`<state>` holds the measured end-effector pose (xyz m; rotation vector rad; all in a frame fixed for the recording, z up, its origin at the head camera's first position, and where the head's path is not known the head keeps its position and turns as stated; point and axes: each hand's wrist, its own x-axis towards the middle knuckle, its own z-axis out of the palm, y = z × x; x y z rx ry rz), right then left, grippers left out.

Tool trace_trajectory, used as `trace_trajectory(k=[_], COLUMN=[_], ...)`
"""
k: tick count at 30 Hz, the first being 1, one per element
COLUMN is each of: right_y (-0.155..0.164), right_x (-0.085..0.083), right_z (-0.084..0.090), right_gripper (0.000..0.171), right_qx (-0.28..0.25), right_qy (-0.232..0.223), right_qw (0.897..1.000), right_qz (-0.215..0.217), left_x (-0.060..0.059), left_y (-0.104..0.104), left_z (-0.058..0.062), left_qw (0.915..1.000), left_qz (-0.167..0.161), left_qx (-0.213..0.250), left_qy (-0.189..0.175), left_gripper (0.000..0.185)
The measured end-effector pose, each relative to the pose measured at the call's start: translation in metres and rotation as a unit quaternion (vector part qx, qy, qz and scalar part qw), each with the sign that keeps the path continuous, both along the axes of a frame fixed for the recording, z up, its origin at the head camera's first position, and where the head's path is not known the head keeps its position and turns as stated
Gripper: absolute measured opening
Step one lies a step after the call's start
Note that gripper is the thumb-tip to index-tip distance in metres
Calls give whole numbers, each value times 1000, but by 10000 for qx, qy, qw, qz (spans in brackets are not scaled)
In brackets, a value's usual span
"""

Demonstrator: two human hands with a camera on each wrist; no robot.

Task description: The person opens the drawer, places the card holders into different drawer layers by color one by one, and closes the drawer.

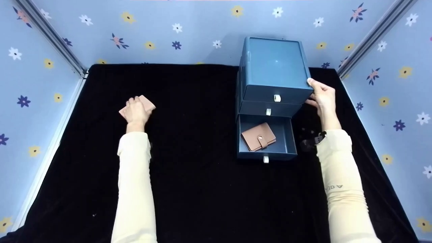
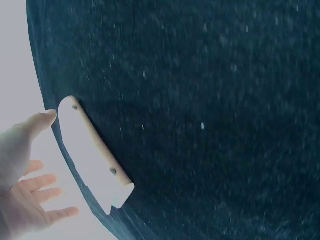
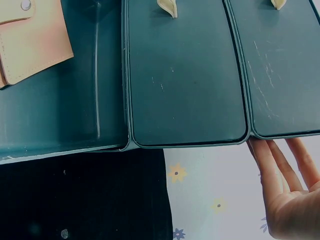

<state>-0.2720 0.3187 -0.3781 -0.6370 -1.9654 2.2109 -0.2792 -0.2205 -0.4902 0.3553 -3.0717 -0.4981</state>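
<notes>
- A pink card holder (image 1: 145, 102) is being covered by the left hand (image 1: 136, 111) on the black surface (image 1: 189, 189), well left of the drawer unit (image 1: 274, 77); the fingers are lying flat over it, pinning rather than gripping, as far as can be told.
- The unit is being steadied at its right side by the right hand (image 1: 322, 96), fingers straight against the wall, probably so it is not shifting.
- The bottom drawer (image 1: 266, 153) is being kept pulled out; a brown wallet (image 1: 258, 136) is lying flat inside.
</notes>
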Motion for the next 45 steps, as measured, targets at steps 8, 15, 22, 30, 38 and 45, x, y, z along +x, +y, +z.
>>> trace_trajectory(k=[8,15,22,30,38,45], right_y=[-1,-1,0,1,2,2], right_x=[-1,-3,-3,-2,-2,-2], right_z=[1,2,4,3,2,-2], right_gripper=[34,37,33,33,30,41], right_qx=[-18,-58,-63,-18,-106,-38], right_qy=[-18,-37,8,-75,-52,-49], right_qw=[10000,10000,10000,10000,9999,10000], right_qz=[-8,20,44,-18,-51,-14], left_x=[1,0,-2,-2,-3,-4], left_y=[-16,-22,-21,-18,-13,-9], left_z=[-2,-1,-2,-10,-15,-23], left_qw=[9985,9946,9894,9893,9907,9922], left_qz=[132,90,117,74,229,530], left_qx=[181,395,631,597,767,768], left_qy=[-497,-957,-1300,-1330,-1100,-827], left_gripper=[87,97,100,97,81,71])
